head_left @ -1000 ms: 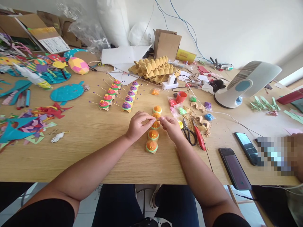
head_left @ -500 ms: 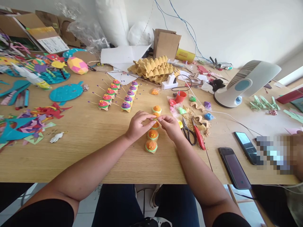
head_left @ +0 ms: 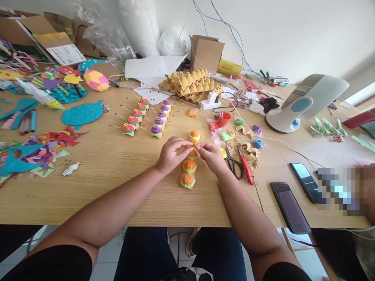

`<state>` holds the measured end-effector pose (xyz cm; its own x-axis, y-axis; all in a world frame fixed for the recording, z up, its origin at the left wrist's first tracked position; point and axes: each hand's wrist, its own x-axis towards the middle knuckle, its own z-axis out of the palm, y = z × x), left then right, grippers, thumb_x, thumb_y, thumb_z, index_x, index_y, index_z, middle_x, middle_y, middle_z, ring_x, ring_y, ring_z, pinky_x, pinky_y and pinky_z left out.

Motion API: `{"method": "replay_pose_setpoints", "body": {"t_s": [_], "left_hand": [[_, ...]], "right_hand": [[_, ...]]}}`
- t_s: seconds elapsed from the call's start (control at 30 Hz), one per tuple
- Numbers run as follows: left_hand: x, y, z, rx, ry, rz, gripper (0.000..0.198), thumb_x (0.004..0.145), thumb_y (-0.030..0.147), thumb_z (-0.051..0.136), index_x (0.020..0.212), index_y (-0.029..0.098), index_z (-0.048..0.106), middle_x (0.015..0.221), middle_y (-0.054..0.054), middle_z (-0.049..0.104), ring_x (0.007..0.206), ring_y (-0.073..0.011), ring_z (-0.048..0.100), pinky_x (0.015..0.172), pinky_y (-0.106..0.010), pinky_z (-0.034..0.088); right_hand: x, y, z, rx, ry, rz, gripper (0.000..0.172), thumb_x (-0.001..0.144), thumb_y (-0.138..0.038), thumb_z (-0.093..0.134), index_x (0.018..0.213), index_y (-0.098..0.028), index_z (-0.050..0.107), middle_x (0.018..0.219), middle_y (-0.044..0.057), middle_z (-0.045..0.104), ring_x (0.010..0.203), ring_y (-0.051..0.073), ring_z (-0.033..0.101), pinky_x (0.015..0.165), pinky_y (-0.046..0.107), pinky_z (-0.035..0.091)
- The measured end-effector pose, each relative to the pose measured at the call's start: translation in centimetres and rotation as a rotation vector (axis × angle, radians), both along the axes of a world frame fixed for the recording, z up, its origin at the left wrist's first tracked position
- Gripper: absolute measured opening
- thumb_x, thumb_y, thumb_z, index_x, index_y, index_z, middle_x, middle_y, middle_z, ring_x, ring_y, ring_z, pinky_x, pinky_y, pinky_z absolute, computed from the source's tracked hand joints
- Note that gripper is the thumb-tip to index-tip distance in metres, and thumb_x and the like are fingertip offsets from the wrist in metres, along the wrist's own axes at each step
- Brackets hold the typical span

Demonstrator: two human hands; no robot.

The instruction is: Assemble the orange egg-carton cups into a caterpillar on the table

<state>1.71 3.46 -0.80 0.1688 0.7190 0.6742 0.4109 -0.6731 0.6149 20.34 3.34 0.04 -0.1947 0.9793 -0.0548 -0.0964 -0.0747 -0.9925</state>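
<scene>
My left hand (head_left: pixel 170 154) and my right hand (head_left: pixel 211 155) meet over a row of small orange egg-carton cups (head_left: pixel 188 173) on the wooden table (head_left: pixel 117 183). Both hands pinch fingertips together at one point above the row, on something too small to make out. One orange cup (head_left: pixel 194 135) sits just beyond my fingers, two more lie below them. A second row of red-topped cups (head_left: pixel 135 116) and a row of purple-topped cups (head_left: pixel 160 119), stuck with pins, stand to the left.
Scissors (head_left: pixel 233 164) and a red-handled tool (head_left: pixel 246 169) lie right of my hand. Two phones (head_left: pixel 290 207) rest near the front edge. A white fan (head_left: pixel 304 103), egg-carton trays (head_left: pixel 189 84), boxes and cut paper scraps (head_left: pixel 35 152) crowd the table. Another person's arm (head_left: pixel 366 187) is at the far right.
</scene>
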Motion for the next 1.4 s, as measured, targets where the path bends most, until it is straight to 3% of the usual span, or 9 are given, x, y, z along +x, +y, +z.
{"method": "replay_pose_setpoints", "body": {"t_s": [0.27, 0.6, 1.4], "left_hand": [[-0.01, 0.04, -0.04, -0.02, -0.023, 0.015, 0.008, 0.091, 0.028, 0.07, 0.091, 0.021, 0.073, 0.088, -0.003, 0.074, 0.084, -0.017, 0.064, 0.079, -0.032, 0.051], [-0.08, 0.11, -0.22, -0.012, -0.002, -0.005, 0.01, 0.094, 0.027, 0.066, 0.094, 0.021, 0.073, 0.091, -0.004, 0.073, 0.085, -0.0163, 0.064, 0.081, -0.032, 0.052], [0.04, 0.24, -0.41, -0.018, 0.023, 0.025, 0.009, 0.092, 0.029, 0.069, 0.092, 0.022, 0.074, 0.089, -0.003, 0.073, 0.086, -0.0175, 0.065, 0.081, -0.033, 0.053]], "right_hand": [[0.02, 0.0, -0.04, 0.01, 0.057, 0.016, 0.038, 0.07, -0.05, 0.083, 0.081, -0.017, 0.069, 0.062, -0.006, 0.049, 0.054, 0.006, 0.033, 0.051, 0.024, 0.025], [-0.11, -0.06, 0.05, 0.024, 0.008, 0.015, 0.041, 0.068, -0.054, 0.083, 0.082, -0.018, 0.069, 0.066, -0.003, 0.055, 0.059, 0.009, 0.043, 0.053, 0.024, 0.032], [-0.16, 0.03, 0.21, 0.035, -0.047, 0.021, 0.04, 0.068, -0.052, 0.082, 0.084, -0.018, 0.07, 0.071, 0.0, 0.063, 0.06, 0.01, 0.047, 0.053, 0.024, 0.035]]}}
